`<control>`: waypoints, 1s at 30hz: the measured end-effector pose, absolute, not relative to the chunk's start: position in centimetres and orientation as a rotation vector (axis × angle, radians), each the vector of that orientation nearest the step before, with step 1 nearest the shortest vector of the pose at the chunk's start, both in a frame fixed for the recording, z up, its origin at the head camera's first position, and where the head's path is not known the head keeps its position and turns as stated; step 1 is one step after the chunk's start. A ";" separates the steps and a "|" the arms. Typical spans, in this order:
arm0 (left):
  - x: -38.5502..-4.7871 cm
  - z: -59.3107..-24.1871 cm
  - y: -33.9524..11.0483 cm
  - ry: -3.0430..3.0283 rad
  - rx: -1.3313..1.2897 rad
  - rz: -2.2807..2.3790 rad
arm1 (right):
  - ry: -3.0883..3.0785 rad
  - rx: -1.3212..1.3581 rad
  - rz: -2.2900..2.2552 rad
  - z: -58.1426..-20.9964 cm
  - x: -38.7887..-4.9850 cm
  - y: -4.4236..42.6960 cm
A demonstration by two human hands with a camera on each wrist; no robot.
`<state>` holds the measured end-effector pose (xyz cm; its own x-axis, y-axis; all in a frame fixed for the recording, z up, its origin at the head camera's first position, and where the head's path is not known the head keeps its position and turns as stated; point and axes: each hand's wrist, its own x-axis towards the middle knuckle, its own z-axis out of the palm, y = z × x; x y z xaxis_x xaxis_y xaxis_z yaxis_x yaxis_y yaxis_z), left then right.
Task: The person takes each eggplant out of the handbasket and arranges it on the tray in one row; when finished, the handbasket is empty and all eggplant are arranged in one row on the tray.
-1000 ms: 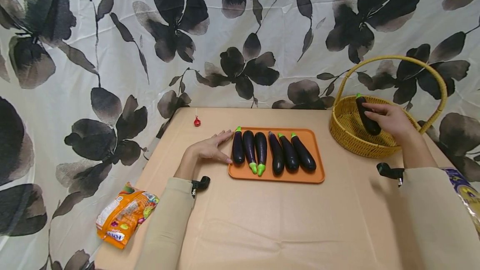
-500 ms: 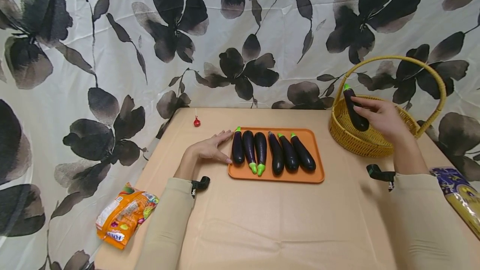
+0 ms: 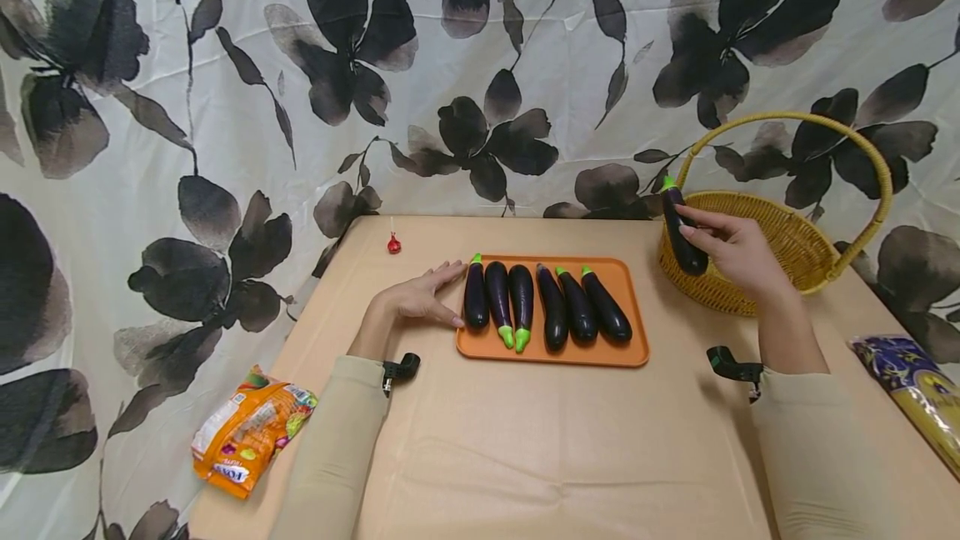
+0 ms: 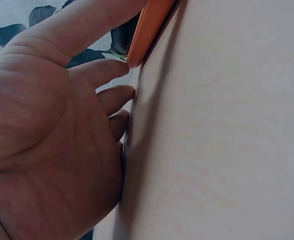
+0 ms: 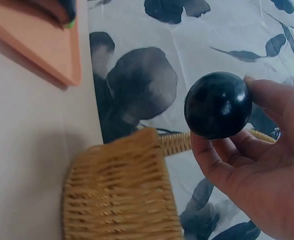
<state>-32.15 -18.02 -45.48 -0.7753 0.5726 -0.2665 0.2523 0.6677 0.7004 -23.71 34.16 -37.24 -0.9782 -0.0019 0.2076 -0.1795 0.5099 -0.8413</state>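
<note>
My right hand (image 3: 738,250) grips a dark purple eggplant (image 3: 681,230) with a green stem end, above the left rim of a yellow wicker basket (image 3: 806,244). In the right wrist view the eggplant (image 5: 218,105) shows its round bottom, held between thumb and fingers. An orange tray (image 3: 555,356) lies mid-table with several eggplants (image 3: 552,307) side by side, some with green ends toward me, others away. At its left edge rests my left hand (image 3: 416,297), fingers extended, touching the tray's side. The left wrist view shows these fingers (image 4: 114,97) by the tray rim (image 4: 146,35).
An orange snack bag (image 3: 253,432) lies at the table's left edge. A purple and gold package (image 3: 915,394) is on the right. Near the back left sits a small red item (image 3: 393,243). A floral curtain (image 3: 465,132) hangs behind the table (image 3: 570,440).
My right hand has lifted the eggplant from inside the basket and carried it left, past the basket's rim toward the tray. The left hand and the tray have stayed put.
</note>
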 end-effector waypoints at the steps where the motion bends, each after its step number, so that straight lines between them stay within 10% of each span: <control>1: -32.1 -45.5 -18.0 2.407 0.641 0.916 | -2.568 0.151 1.460 -37.4 -23.7 34.0; 30: -32.1 -45.3 -18.1 2.397 0.651 0.928 | -2.957 0.426 1.359 -39.8 -23.9 30.2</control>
